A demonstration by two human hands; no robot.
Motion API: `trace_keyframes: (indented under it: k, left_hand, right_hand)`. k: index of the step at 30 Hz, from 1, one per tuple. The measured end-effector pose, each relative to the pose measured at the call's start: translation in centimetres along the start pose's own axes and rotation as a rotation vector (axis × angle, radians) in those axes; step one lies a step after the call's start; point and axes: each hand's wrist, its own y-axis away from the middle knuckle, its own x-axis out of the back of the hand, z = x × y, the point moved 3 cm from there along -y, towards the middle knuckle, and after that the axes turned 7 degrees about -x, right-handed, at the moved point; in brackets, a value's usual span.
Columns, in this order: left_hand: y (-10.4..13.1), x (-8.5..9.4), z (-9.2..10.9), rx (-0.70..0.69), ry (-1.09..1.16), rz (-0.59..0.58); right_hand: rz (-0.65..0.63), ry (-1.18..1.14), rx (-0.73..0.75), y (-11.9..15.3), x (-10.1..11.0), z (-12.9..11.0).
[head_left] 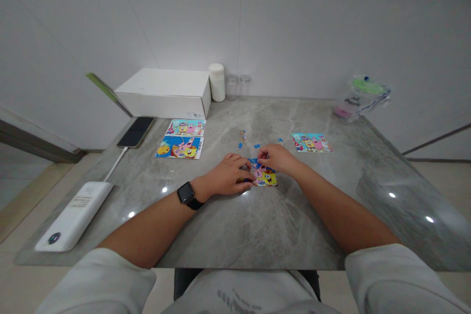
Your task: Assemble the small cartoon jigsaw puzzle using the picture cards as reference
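A partly assembled cartoon jigsaw puzzle, blue with pink and yellow figures, lies flat on the table in front of me. My left hand, with a black watch at the wrist, grips its left side, thumb at the lower edge and fingers higher up. At the top edge my right hand is closed in a pinch on a puzzle piece, mostly covered by the fingertips. Just beyond the hands lie loose blue pieces, another piece to the right, and a short row of pieces farther back.
Picture cards lie at left; another card lies at right. A white box, white cylinder and clear jars stand at the back. A phone is cabled to a white device. A plastic bag sits back right.
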Motion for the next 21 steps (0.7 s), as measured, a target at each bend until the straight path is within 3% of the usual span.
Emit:
trace_keyframes:
  k: [15,21]
  left_hand:
    - [-0.06,-0.1,0.06,-0.002,0.007,-0.036]
    - [-0.07,-0.04,0.06,-0.039,0.016,-0.031]
  right_hand:
    - [-0.101,0.018,0.023,0.42,-0.5,-0.74]
    - [-0.145,-0.049,-0.048,0.35,-0.6,-0.55]
